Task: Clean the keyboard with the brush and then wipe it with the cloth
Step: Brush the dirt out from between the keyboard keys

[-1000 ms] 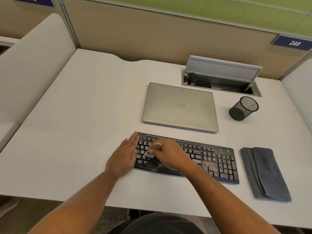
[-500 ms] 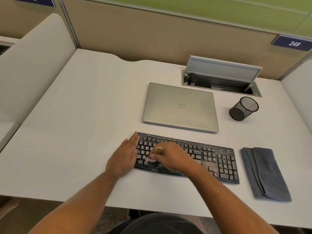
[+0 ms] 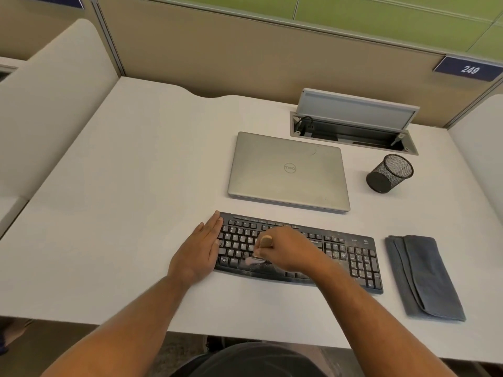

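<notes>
Since a second ago the right hand (image 3: pixel 290 248) has drawn the brush (image 3: pixel 261 250) a little nearer the front edge of the keyboard (image 3: pixel 340 251), so the pale bristles now sit on the lower key rows at its left part; nothing else has shifted. Its fingers curl round the short wooden handle, whose end sticks up past the thumb while the bristles point down and toward the person. The left hand (image 3: pixel 197 250) lies flat, fingers straight and pressed together, against the keyboard's left end, probably to stop it sliding under the strokes. The black keyboard's long axis runs left to right along the desk's (image 3: pixel 122 186) near edge, pale dust on its right keys. The folded grey cloth (image 3: pixel 424 278) lies just right of it, untouched.
</notes>
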